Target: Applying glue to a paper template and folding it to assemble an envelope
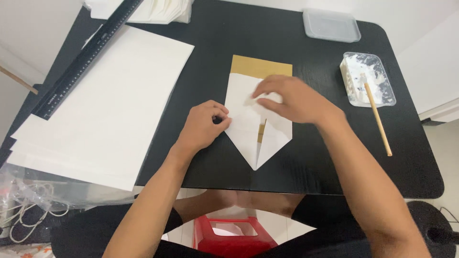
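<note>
A folded white paper piece with a pointed lower end lies on the black table, over a brown cardboard insert that shows at the top and through a slit. My left hand pinches the paper's left edge with curled fingers. My right hand lies flat on the paper's upper right part, fingers spread, pressing it down.
A stack of large white sheets covers the table's left side, with a long black ruler across it. A plastic tray of white paste with a wooden stick sits at right, a clear lid behind it. A red stool stands below.
</note>
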